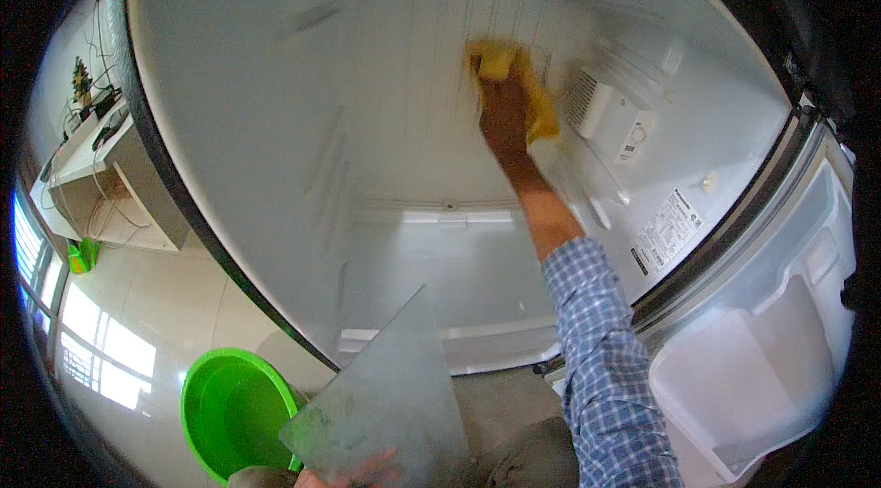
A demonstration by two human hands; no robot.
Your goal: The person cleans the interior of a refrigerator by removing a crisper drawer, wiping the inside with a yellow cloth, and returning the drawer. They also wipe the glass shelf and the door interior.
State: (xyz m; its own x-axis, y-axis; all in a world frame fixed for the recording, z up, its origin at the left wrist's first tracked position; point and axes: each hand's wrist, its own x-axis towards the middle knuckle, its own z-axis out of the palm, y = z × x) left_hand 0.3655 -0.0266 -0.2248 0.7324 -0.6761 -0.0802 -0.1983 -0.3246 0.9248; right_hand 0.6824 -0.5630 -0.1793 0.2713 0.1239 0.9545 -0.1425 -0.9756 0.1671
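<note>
My right hand (506,119) reaches deep into the refrigerator and grips a yellow cloth (540,119) at the ribbed back wall (427,88). Part of the cloth hangs down beside my wrist; hand and cloth are blurred. Low in the view, my left hand (358,469) holds a frosted, translucent shelf panel (406,385), partly seen through it. The panel is tilted, with one corner pointing up in front of the refrigerator's bottom compartment (440,267). On the right inner wall, beyond my right forearm, sits a white control housing (599,106) with a vent grille and dial.
A green bucket (237,412) stands on the tiled floor at lower left. The open refrigerator door (750,364) with its clear bins takes up the right side. A white cabinet (117,178) with loose cables is at far left. A printed label (671,230) is on the inner wall.
</note>
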